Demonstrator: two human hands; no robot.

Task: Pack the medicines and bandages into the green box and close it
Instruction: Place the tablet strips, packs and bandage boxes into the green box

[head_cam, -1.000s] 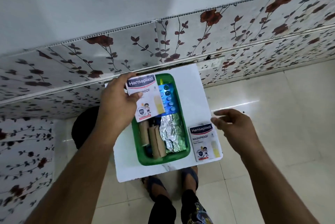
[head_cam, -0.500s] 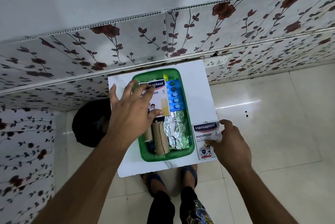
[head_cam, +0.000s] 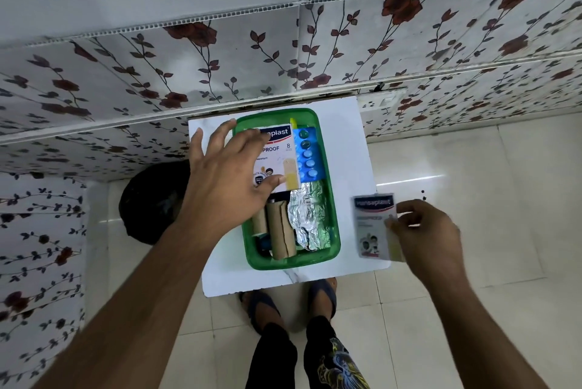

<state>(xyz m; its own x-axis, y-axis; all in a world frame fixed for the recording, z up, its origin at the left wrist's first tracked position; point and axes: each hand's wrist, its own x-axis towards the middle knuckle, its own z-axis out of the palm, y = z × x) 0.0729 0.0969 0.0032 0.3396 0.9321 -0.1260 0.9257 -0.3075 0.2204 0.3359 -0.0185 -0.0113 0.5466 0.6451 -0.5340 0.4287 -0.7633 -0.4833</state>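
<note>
The second plaster packet [head_cam: 373, 225] is off the table near its right edge, pinched at its right side between the thumb and fingers of the right hand [head_cam: 423, 228]. It looks like a thin flat card sleeve — light and fairly stiff, but easy to crease if squeezed across the middle — so an edge pinch like this one suits it, and it should drop in flat. It is blurred, so I cannot tell how firmly it is held.

The first plaster packet [head_cam: 278, 157] lies in the far half of the green box [head_cam: 333, 250], overlapping the blue blister strip [head_cam: 307, 154]. The left hand [head_cam: 226, 181] is spread wide over it, fingertips resting on the card, holding nothing. In the near half lie 2 brown bandage rolls [head_cam: 277, 231] and crinkled foil strips [head_cam: 307, 218] — soft, light things that would give under a packet laid on top.

The box sits mid-table on the white table [head_cam: 346, 143], open; no lid is in view.
</note>
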